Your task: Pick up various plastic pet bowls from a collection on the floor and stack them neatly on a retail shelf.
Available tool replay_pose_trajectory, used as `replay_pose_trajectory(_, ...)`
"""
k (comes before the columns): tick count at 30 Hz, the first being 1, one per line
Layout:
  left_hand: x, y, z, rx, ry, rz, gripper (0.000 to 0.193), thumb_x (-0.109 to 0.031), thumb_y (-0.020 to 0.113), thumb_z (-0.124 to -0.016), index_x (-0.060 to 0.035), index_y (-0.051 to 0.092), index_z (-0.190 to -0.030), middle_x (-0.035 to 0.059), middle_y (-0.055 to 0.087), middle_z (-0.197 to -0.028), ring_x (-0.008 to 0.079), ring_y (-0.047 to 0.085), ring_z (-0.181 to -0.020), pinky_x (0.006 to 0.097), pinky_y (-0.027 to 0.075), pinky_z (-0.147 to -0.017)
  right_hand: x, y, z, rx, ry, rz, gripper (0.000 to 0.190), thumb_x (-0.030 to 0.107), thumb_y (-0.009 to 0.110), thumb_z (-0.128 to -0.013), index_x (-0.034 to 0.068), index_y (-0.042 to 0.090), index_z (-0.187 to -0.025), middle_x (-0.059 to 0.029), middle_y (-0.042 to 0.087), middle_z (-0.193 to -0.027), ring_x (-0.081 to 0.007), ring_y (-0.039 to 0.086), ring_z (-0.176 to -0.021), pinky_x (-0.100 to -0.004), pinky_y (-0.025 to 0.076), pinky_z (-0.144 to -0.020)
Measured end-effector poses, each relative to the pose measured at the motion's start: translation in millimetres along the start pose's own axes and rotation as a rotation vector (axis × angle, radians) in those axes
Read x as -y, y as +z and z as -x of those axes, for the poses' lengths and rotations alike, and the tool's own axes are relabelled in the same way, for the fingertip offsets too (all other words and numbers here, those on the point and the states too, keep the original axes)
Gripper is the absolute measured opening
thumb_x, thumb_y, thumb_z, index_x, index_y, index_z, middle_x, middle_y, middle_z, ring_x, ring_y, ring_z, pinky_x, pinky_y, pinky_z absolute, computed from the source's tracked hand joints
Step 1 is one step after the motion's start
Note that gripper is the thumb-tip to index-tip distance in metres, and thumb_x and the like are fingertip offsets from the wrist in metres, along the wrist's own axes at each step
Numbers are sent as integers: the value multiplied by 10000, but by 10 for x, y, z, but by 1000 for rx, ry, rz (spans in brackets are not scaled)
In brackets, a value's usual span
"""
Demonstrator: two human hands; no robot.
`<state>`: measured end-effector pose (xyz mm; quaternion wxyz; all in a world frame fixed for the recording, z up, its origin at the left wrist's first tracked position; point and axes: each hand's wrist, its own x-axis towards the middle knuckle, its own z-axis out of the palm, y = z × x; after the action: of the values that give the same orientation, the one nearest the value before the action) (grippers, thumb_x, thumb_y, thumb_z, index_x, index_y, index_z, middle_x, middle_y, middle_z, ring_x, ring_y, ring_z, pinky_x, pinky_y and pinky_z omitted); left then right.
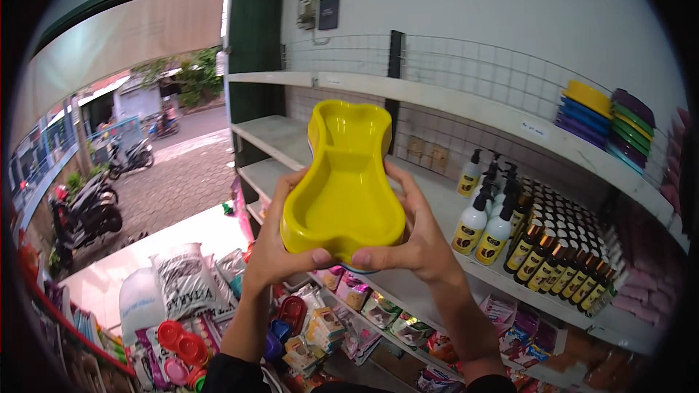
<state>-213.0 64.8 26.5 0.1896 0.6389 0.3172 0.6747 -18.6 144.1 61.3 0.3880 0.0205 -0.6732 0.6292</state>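
A yellow plastic two-compartment pet bowl [344, 196], shaped like a bone, is held up in front of me. Thin edges of other colours show beneath its rim, so it seems to be the top of a nested stack. My left hand [273, 245] grips its left side, the thumb on the front edge. On the opposite side, my right hand [423, 237] clasps it in the same way. Both compartments are bare inside. The bowl is tilted so its hollow faces me, and behind it runs a white metal shelf [426, 185].
Stacked coloured bowls [583, 112] stand on the upper shelf at right. Pump bottles [471, 226] and rows of small dark bottles [551, 262] occupy the middle shelf. Red double bowls [183, 341] and a large printed sack [188, 281] lie lower left. Motorcycles [90, 213] are parked outside the doorway.
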Motion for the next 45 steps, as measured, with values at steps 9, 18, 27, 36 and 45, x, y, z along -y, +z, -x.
replay_pose_trajectory(9,-37,532,-1411,101,325,-46,703,-492,786,-721,2,529,-1149,99,617,-1004,160,581,-958,313,460,-869,1088,-361,-315,-132,-236,457,882,115,920,-646,-42,415,-1352,-118,617,-1206,-200,614,-1119,-330,496,-975)
replay_pose_trajectory(18,-159,1385,-2657,492,391,-215,495,-406,649,-907,19,631,-1159,163,701,-1070,259,667,-947,361,506,-855,2084,-1239,-476,-336,-44,929,568,220,854,-749,1,603,-1210,-71,686,-1109,-146,650,-992,-288,510,-899)
replay_pose_trajectory(27,372,2152,-3709,757,357,-313,706,-634,480,-943,41,681,-997,117,655,-794,215,589,-754,350,469,-709,2548,-2226,-598,-661,253,1219,654,431,834,-706,-79,642,-1068,-109,671,-1006,-151,605,-932,-278,467,-838)
replay_pose_trajectory(36,556,2306,-3918,934,208,-482,817,-773,531,-831,33,654,-784,80,575,-673,182,568,-661,297,451,-598,2409,-2704,-627,-611,415,1344,847,575,836,-594,-130,643,-1020,-198,677,-948,-252,660,-842,-311,509,-748)
replay_pose_trajectory(45,796,2498,-4100,1090,151,-744,855,-828,530,-773,7,673,-884,91,643,-796,201,619,-778,308,490,-637,2295,-2712,-623,-661,548,1662,890,613,818,-598,-121,638,-1067,-237,687,-1033,-316,681,-955,-353,535,-831)
